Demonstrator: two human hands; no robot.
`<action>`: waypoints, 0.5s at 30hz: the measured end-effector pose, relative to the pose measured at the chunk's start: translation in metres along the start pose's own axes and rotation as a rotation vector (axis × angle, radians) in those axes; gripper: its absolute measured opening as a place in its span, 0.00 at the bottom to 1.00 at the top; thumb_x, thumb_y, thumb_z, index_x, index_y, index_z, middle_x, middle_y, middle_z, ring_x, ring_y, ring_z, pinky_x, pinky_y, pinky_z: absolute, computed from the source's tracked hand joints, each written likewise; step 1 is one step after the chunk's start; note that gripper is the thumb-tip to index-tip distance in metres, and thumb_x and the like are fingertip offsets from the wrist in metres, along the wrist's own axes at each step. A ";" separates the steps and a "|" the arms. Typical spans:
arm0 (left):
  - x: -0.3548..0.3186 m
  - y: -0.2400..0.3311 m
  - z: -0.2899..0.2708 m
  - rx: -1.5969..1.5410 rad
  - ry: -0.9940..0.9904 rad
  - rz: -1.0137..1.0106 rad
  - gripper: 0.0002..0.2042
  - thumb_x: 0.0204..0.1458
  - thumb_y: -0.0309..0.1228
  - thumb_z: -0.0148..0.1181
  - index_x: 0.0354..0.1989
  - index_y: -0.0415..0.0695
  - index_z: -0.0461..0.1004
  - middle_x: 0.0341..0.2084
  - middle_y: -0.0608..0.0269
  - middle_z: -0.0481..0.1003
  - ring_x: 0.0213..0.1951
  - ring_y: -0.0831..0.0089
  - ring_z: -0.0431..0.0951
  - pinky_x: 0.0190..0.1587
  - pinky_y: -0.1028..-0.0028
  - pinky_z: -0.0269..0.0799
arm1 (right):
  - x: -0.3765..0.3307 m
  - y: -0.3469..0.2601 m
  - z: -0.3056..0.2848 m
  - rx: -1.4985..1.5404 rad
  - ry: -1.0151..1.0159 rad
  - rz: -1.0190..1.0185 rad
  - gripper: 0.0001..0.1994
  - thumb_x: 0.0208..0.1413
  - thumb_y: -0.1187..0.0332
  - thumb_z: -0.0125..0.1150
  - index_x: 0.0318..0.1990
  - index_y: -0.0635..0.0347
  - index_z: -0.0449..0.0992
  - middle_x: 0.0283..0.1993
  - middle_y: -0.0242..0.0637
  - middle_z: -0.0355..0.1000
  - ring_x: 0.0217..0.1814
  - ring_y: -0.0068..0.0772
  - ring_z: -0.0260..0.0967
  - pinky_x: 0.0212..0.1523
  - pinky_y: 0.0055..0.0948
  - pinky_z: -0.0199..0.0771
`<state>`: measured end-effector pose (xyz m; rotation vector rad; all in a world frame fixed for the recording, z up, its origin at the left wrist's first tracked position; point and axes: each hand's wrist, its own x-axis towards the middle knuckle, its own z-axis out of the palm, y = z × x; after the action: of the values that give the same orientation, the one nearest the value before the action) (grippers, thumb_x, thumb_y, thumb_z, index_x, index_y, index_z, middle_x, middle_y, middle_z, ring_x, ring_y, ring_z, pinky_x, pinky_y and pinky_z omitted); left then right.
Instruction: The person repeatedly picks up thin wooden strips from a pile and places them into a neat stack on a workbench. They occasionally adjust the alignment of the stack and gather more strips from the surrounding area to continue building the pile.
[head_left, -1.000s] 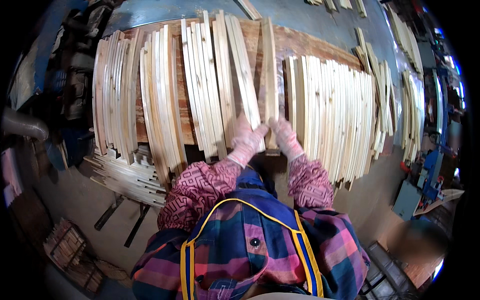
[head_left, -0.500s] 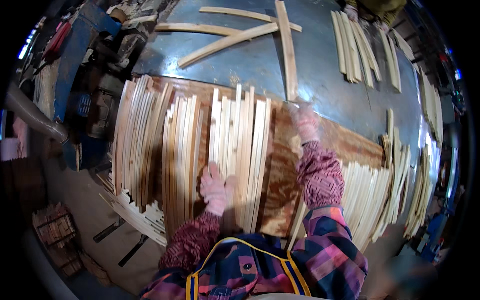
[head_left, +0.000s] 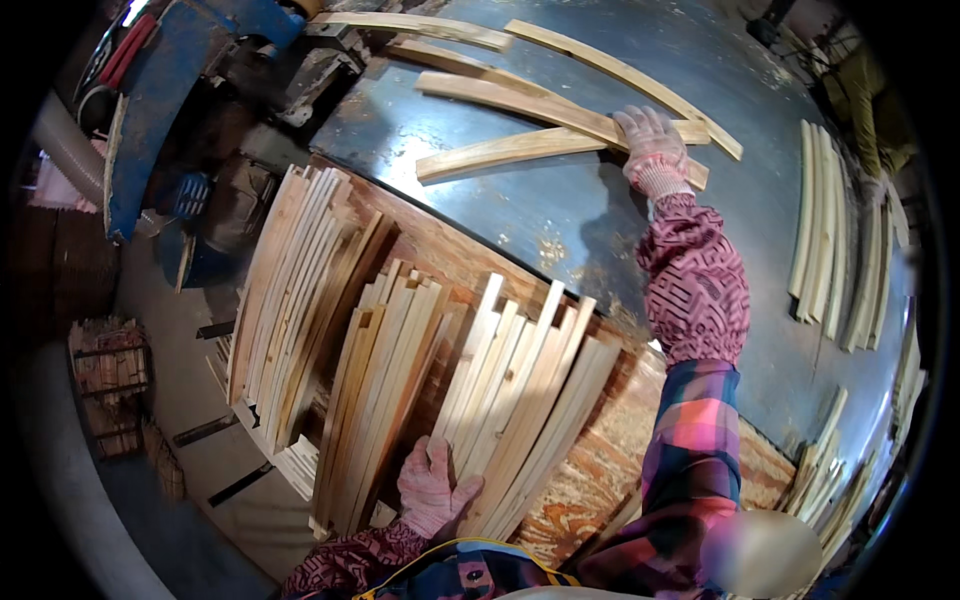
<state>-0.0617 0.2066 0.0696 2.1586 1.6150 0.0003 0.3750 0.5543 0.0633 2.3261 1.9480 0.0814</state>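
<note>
Your right hand, in a pinkish-white knitted glove, lies over a long, flat, pale wooden strip. Its fingers bend across the strip near one end — whether they grip it cannot be told. Your left hand, gloved alike, rests against a bundle of pale wooden strips, thumb spread from the fingers, nothing enclosed.

Done, as judged: three bundles lie side by side on the brown wooden worktop — one at your left fingers, a second bundle just left, a third bundle farther left. Left over: several loose wooden strips around your right fingers, ungrouped on the blue-grey metal worktop. One crossing strip meets the others beside those fingers and could snag.

Around: a blue metal machine stands well left of both hands; a co-worker in olive clothing is right of your right fingers, near separate curved wooden strips.
</note>
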 end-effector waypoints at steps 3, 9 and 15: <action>0.001 0.000 0.000 0.041 -0.034 -0.022 0.41 0.42 0.61 0.61 0.57 0.40 0.59 0.51 0.42 0.64 0.46 0.45 0.68 0.45 0.53 0.67 | 0.034 -0.024 -0.005 -0.017 -0.151 -0.028 0.27 0.50 0.63 0.64 0.60 0.45 0.67 0.61 0.36 0.67 0.66 0.34 0.63 0.63 0.33 0.65; 0.001 -0.003 -0.002 -0.068 -0.072 -0.052 0.42 0.43 0.62 0.60 0.57 0.42 0.59 0.50 0.42 0.64 0.44 0.46 0.69 0.42 0.53 0.68 | 0.050 -0.088 -0.026 0.217 -0.131 -0.072 0.24 0.50 0.55 0.63 0.55 0.50 0.71 0.58 0.40 0.70 0.62 0.39 0.67 0.58 0.37 0.72; -0.002 -0.007 -0.010 -0.054 -0.031 -0.029 0.40 0.43 0.61 0.60 0.56 0.43 0.60 0.49 0.42 0.64 0.45 0.45 0.69 0.43 0.52 0.67 | 0.042 -0.103 -0.024 0.332 -0.350 0.010 0.25 0.42 0.57 0.67 0.50 0.55 0.74 0.49 0.47 0.75 0.56 0.45 0.72 0.52 0.39 0.73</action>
<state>-0.0716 0.2093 0.0764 2.0841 1.6106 0.0013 0.2790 0.6149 0.0736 2.3320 1.8843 -0.6504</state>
